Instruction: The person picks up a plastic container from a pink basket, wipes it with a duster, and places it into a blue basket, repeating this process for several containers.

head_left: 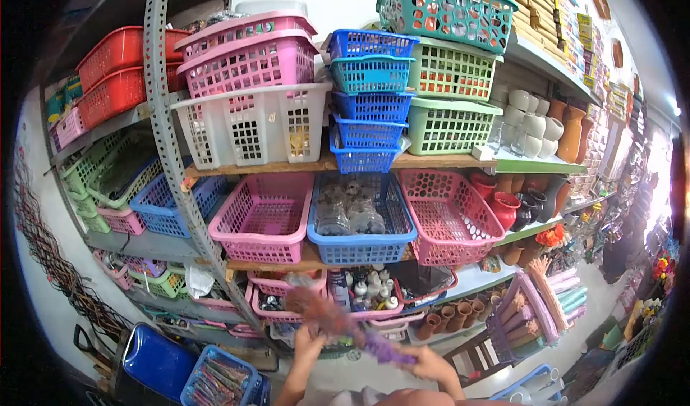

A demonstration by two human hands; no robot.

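My left hand [309, 343] is closed on the reddish-brown end of a blurred bundle [327, 318], which looks wrapped in clear plastic. The bundle slants down to a purple end [388, 350], where my right hand [429, 366] has its fingers closed. Behind and above it, a pink basket [259, 226], a blue basket [363, 246] with clear plastic packs inside, and another pink basket [453, 222] sit on the middle shelf. Motion smears the bundle, so its exact contents cannot be told.
Stacked baskets stand on the upper shelf [269, 166]. A perforated metal post [169, 111] rises at left. Below are a blue-lidded bin [154, 359] and a blue basket of packets [223, 377]. Rolls [535, 305] stand at right, near clay pots [447, 318].
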